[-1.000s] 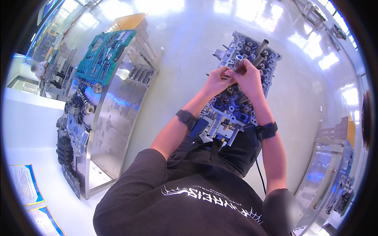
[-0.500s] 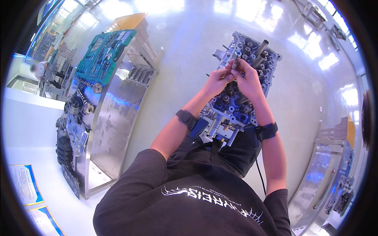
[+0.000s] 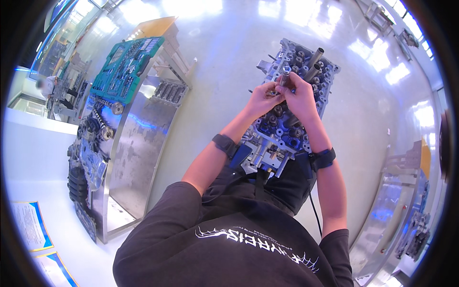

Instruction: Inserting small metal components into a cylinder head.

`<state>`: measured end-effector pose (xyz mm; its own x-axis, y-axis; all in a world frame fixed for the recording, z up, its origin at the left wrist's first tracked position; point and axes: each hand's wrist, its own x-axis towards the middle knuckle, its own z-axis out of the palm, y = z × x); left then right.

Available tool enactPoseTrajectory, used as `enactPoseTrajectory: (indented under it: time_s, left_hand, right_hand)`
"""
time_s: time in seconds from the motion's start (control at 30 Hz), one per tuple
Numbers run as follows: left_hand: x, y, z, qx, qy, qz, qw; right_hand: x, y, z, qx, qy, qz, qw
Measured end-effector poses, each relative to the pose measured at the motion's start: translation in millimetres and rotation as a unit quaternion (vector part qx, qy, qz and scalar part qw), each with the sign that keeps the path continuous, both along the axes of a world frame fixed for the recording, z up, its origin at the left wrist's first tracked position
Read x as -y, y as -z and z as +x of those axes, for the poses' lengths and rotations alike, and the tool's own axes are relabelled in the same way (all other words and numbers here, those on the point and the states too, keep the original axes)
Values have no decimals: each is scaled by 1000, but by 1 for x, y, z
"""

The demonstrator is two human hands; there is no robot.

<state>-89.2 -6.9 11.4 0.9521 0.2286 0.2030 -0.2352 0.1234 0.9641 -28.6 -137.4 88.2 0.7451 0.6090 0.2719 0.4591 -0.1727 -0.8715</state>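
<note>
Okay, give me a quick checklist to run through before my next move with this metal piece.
1. Metal piece held in the right hand: ok, pinched between the fingers.
2. Left hand gripping it too: cannot tell, the fingers crowd together there.
3. Lower end of the piece visible: not ok, fingers hide it.
4. Hands over the engine part: ok.
5. Right hand clear of the two tubes: cannot tell, the nearer one looks close.
6. Green toolbox open on the left bench: ok.
</note>
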Motion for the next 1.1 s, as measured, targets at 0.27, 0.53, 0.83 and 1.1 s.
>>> enactPoseTrajectory:
  time_s: [0.27,0.53,0.83,1.1]
  left_hand:
    - [1,-2,3,-15,-50,54,997]
    - [0,-6,-1,-19,-46,54,997]
    - [-1,2,3,9,-67,56,996]
    - [-1,-2,-2,-5,-17,-17,1000]
  right_hand:
    - [-1,7,4,43,7,14,999]
    - [-1,-1,0,69,32,-35,997]
    - [-3,2,0,39,21,-18,999]
    - [-1,2,2,1,-26,-6,1000]
